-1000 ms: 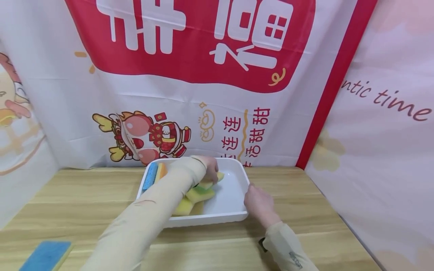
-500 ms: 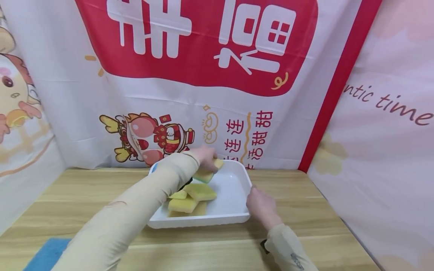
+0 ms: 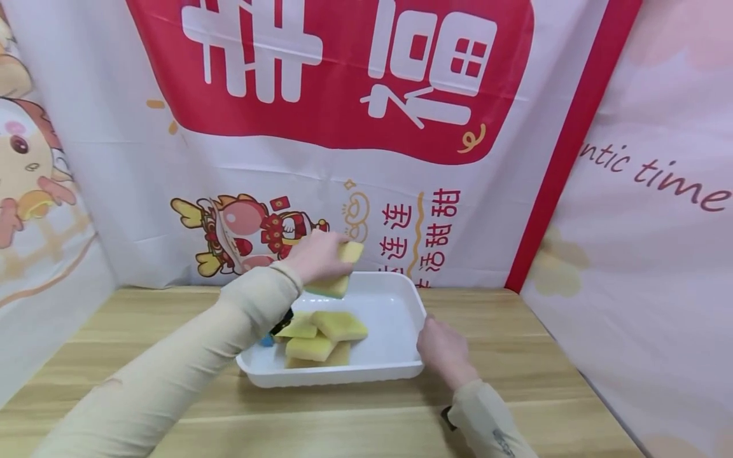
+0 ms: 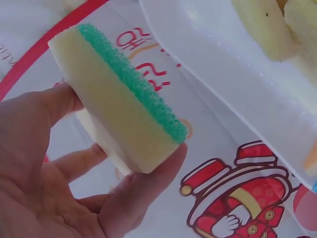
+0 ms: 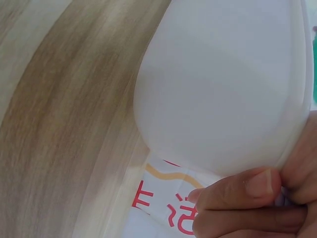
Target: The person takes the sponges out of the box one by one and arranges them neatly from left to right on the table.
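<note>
“福” (image 3: 441, 63) on backdrop (image 3: 343, 162), “time” (image 3: 681, 184) on drape (image 3: 641, 254)

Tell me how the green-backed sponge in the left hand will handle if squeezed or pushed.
The sponge is probably light and squeezable, given its foam-like body. Its rough green layer looks less yielding and may resist slipping. Its blocky shape suggests it would drag rather than roll.

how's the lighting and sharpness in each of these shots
Head view: bright, fairly even light, a soft shadow on the pale wood-grain table beside the white rectangular plastic-looking tray; left wrist: dimmer, hazy, though the block-shaped cream-and-green sponge shows its texture; right wrist: also dim, with the table's grain looking soft.
</note>
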The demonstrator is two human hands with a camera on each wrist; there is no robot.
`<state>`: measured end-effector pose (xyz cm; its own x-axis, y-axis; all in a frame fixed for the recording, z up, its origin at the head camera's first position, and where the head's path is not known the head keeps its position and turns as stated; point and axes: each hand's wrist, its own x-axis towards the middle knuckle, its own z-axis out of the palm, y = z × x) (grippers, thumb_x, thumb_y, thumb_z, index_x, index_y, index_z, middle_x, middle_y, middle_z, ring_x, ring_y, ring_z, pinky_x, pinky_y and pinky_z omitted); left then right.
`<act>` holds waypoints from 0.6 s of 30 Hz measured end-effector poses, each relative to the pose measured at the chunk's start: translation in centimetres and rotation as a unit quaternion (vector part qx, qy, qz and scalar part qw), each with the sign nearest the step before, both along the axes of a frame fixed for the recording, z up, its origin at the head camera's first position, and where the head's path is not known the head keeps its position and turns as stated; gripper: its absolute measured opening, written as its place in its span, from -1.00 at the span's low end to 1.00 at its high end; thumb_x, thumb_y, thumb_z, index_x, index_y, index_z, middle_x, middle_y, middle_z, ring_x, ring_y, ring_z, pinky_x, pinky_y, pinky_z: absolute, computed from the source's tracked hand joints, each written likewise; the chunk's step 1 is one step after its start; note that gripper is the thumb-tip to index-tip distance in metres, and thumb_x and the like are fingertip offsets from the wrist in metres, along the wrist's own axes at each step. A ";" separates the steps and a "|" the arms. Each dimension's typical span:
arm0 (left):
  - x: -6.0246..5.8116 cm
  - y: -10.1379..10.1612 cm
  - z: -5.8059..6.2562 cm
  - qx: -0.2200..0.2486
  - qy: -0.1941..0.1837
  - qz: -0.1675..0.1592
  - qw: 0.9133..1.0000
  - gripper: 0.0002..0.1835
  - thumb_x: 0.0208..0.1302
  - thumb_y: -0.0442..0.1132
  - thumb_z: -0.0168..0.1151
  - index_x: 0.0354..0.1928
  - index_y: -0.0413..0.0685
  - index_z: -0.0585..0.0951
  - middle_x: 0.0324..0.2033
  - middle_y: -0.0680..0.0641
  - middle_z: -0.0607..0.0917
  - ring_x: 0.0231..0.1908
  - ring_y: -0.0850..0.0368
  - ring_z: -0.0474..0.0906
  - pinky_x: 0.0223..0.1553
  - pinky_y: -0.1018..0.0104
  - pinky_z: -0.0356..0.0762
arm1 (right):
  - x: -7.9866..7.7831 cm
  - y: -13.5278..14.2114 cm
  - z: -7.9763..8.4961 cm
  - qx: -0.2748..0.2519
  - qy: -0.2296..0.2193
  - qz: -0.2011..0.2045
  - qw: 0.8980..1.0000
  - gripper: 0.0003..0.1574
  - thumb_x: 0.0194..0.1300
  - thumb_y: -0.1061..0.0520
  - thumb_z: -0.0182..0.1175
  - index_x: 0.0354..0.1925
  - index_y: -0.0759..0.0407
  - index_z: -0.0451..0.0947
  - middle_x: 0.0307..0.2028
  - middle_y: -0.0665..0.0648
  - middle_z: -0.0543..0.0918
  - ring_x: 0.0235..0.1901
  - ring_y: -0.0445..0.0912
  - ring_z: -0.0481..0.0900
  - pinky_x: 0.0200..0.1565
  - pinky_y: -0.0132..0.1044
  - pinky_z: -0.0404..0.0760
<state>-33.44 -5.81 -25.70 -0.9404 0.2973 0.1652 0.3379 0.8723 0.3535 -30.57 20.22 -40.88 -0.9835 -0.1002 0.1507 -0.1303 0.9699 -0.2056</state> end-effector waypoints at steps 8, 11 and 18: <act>3.2 -3.7 1.0 0.036 0.004 0.025 0.999 -0.28 0.17 0.05 0.32 0.37 0.01 0.44 -0.18 -0.17 0.62 -0.40 0.01 0.55 -0.50 0.27 0.54 | 0.0 -0.1 -0.3 -0.007 0.006 0.003 1.000 -0.60 0.30 0.25 0.01 0.03 0.49 0.48 -0.47 0.27 0.58 -0.54 0.05 0.54 -0.57 0.01 0.57; 4.4 -6.4 0.5 0.050 0.008 0.044 0.998 -0.25 0.18 0.14 0.32 0.39 0.03 0.42 -0.10 -0.20 0.63 -0.29 -0.06 0.53 -0.44 0.22 0.52 | 0.0 -0.2 -0.3 -0.010 -0.008 0.000 1.000 -0.54 0.31 0.27 -0.02 0.10 0.50 0.45 -0.40 0.30 0.61 -0.51 0.06 0.56 -0.54 0.02 0.58; 6.7 -11.9 -0.8 0.050 0.031 0.075 0.995 -0.15 0.19 0.32 0.25 0.38 -0.08 0.42 0.08 -0.35 0.58 -0.10 -0.23 0.48 -0.26 0.02 0.44 | 0.1 -0.1 0.1 -0.009 -0.016 0.009 1.000 -0.56 0.34 0.27 -0.04 0.09 0.52 0.44 -0.45 0.30 0.59 -0.56 0.04 0.53 -0.60 -0.02 0.55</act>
